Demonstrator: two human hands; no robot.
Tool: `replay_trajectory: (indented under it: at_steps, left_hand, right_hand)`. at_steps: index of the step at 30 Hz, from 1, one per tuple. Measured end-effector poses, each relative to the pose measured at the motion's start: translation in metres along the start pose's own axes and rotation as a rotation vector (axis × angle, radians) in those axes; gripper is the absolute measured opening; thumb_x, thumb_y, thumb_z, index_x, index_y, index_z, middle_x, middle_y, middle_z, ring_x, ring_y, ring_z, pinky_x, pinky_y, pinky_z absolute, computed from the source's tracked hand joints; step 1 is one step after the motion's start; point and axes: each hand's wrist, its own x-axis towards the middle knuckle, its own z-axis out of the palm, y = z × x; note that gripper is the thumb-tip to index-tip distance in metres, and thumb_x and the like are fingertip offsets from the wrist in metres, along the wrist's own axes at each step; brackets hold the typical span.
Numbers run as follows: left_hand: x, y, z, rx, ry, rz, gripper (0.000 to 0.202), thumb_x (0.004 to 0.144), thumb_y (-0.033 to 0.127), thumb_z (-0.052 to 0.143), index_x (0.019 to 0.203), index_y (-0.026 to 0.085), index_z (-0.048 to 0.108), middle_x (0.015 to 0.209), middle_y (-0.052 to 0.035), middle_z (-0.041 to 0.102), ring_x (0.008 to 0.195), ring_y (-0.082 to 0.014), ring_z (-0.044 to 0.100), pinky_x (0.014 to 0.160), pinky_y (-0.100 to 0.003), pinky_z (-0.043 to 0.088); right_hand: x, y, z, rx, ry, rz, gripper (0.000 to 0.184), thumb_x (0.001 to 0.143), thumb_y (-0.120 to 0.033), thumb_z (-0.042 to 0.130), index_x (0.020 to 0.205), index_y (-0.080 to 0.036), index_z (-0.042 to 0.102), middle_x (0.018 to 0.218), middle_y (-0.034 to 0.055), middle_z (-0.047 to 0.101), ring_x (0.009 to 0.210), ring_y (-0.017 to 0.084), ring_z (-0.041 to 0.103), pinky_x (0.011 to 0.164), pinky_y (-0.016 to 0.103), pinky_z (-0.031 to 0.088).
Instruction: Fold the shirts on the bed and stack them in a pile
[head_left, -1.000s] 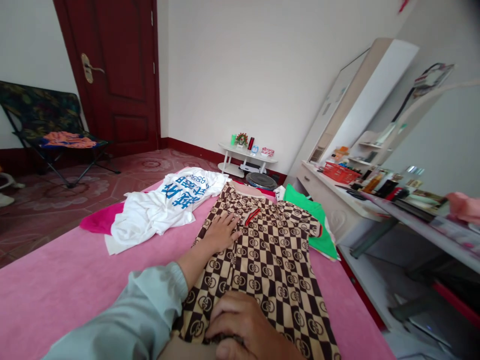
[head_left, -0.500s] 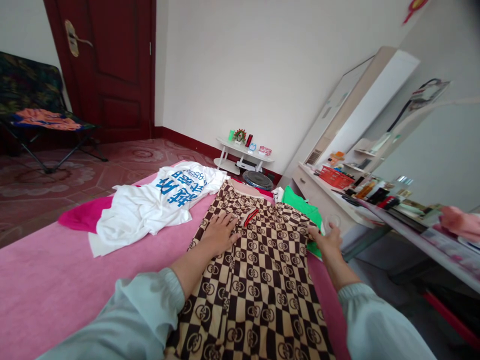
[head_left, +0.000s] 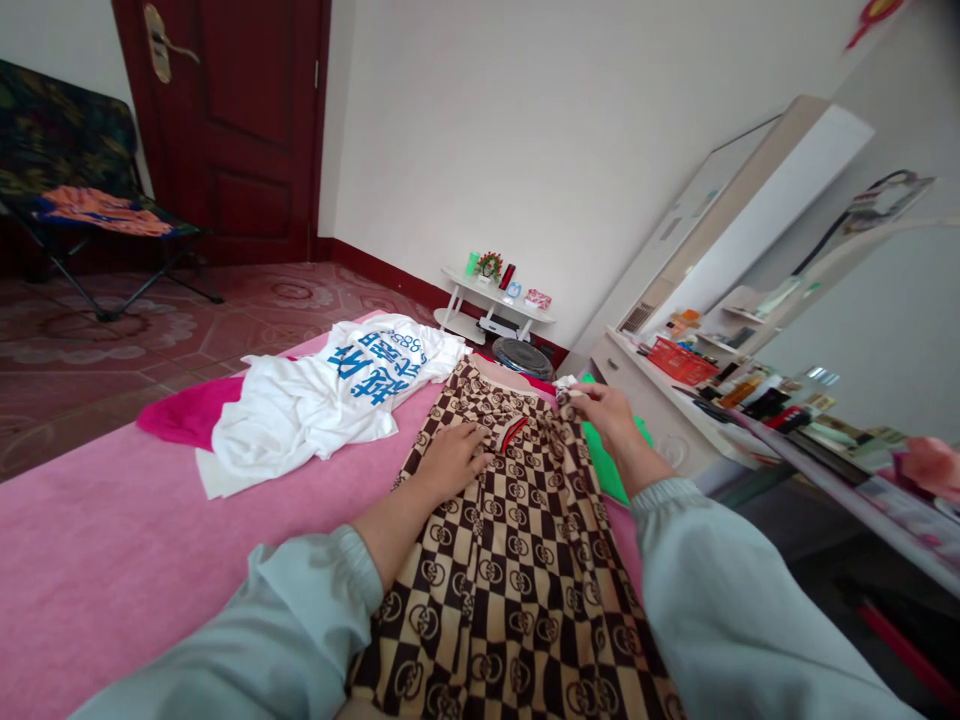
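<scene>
A brown-and-beige checked garment, which looks like a dress, lies lengthwise on the pink bed cover, its near end running out of view. A small red-and-black striped trim shows near its top. My left hand rests flat on the upper left of the garment, fingers spread. Between thumb and fingers my right hand pinches the garment's upper right edge, which is gathered inward in folds. Beyond that hand lies a bright green cloth, partly covered.
A white T-shirt with blue lettering lies left on a magenta cloth. To the right stands a dressing table with a red basket and bottles. A low white shelf, a folding chair and a door are farther off.
My right hand has moved left and inward, bringing the garment's right edge with it into folds. More of the green cloth's near part shows. My left hand stays on the fabric.
</scene>
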Motion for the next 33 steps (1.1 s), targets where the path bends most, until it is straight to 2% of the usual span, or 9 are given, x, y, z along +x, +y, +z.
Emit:
replay_trajectory:
  at_steps: [3, 6, 10, 15, 19, 24, 28, 31, 33]
  left_hand:
    - [0.0, -0.003, -0.004, -0.128, 0.07, -0.017, 0.048, 0.093, 0.044, 0.038, 0.134, 0.02, 0.047, 0.136, -0.0085, 0.05, 0.123, -0.0222, 0.046, 0.105, -0.035, 0.034]
    - [0.0, -0.006, -0.005, -0.216, 0.098, -0.044, 0.048, 0.093, 0.041, 0.039, 0.136, 0.021, 0.044, 0.135, -0.0075, 0.051, 0.12, -0.0216, 0.049, 0.102, -0.034, 0.037]
    - [0.001, -0.006, -0.005, -0.239, 0.096, -0.042, 0.048, 0.091, 0.039, 0.044, 0.135, 0.021, 0.046, 0.133, -0.0079, 0.052, 0.119, -0.0229, 0.05, 0.102, -0.035, 0.037]
    - [0.001, -0.001, -0.007, -0.205, 0.111, -0.014, 0.043, 0.09, 0.033, 0.046, 0.132, 0.023, 0.049, 0.122, -0.0069, 0.058, 0.11, -0.0225, 0.054, 0.097, -0.034, 0.04]
    - [-0.002, 0.011, -0.012, -0.12, 0.103, 0.036, 0.043, 0.091, 0.036, 0.046, 0.133, 0.027, 0.049, 0.11, -0.0063, 0.062, 0.101, -0.0216, 0.057, 0.092, -0.032, 0.042]
    - [0.003, 0.026, -0.014, -0.059, 0.025, -0.024, 0.048, 0.09, 0.047, 0.044, 0.135, 0.031, 0.046, 0.099, -0.0045, 0.067, 0.089, -0.0205, 0.062, 0.08, -0.029, 0.045]
    - [0.024, 0.027, -0.012, -0.088, -0.01, -0.143, 0.051, 0.086, 0.053, 0.048, 0.13, 0.029, 0.053, 0.099, -0.005, 0.07, 0.091, -0.0219, 0.063, 0.08, -0.029, 0.046]
    - [0.042, 0.024, -0.006, -0.158, -0.038, -0.159, 0.038, 0.078, 0.041, 0.062, 0.112, 0.024, 0.068, 0.101, -0.0044, 0.071, 0.093, -0.0213, 0.063, 0.084, -0.027, 0.046]
    - [0.051, 0.022, -0.003, -0.167, -0.044, -0.166, 0.028, 0.072, 0.027, 0.067, 0.099, 0.021, 0.073, 0.093, -0.0034, 0.073, 0.087, -0.0201, 0.064, 0.083, -0.026, 0.046]
  right_hand:
    - [-0.018, -0.031, 0.031, 0.212, -0.181, -0.052, 0.06, 0.063, -0.023, 0.07, 0.121, -0.015, 0.054, 0.121, 0.0105, 0.06, 0.101, 0.02, 0.061, 0.081, 0.031, 0.051]
    - [-0.057, -0.041, 0.034, 0.25, -0.332, -0.093, 0.055, 0.066, -0.03, 0.07, 0.117, -0.017, 0.056, 0.127, 0.0098, 0.056, 0.111, 0.022, 0.057, 0.091, 0.038, 0.047]
    - [-0.125, -0.017, -0.002, 0.012, -0.425, -0.028, 0.044, 0.072, -0.037, 0.064, 0.109, -0.013, 0.061, 0.112, 0.0126, 0.064, 0.099, 0.024, 0.062, 0.09, 0.042, 0.047]
    - [-0.213, 0.025, -0.06, -0.511, -0.423, 0.018, 0.053, 0.071, -0.039, 0.064, 0.118, -0.015, 0.057, 0.115, 0.0129, 0.062, 0.102, 0.028, 0.06, 0.087, 0.041, 0.046]
    - [-0.26, 0.041, -0.082, -0.661, -0.459, 0.092, 0.053, 0.072, -0.033, 0.062, 0.123, -0.022, 0.053, 0.11, 0.0087, 0.066, 0.098, 0.028, 0.062, 0.082, 0.037, 0.047]
    - [-0.276, 0.033, -0.082, -0.433, -0.454, 0.082, 0.019, 0.083, -0.036, 0.05, 0.093, -0.025, 0.062, 0.082, 0.002, 0.069, 0.074, 0.02, 0.065, 0.066, 0.026, 0.047]
    - [-0.277, 0.019, -0.076, -0.28, -0.45, 0.091, 0.024, 0.085, -0.043, 0.05, 0.082, -0.022, 0.063, 0.068, 0.0002, 0.064, 0.06, 0.016, 0.058, 0.056, 0.022, 0.044]
    - [-0.277, 0.01, -0.07, -0.169, -0.505, 0.116, 0.026, 0.084, -0.043, 0.05, 0.087, -0.021, 0.063, 0.07, 0.0008, 0.064, 0.064, 0.016, 0.058, 0.058, 0.023, 0.045]
    - [-0.278, 0.005, -0.066, -0.091, -0.56, 0.149, 0.026, 0.084, -0.042, 0.05, 0.092, -0.021, 0.062, 0.075, 0.0017, 0.065, 0.068, 0.017, 0.059, 0.061, 0.024, 0.046]
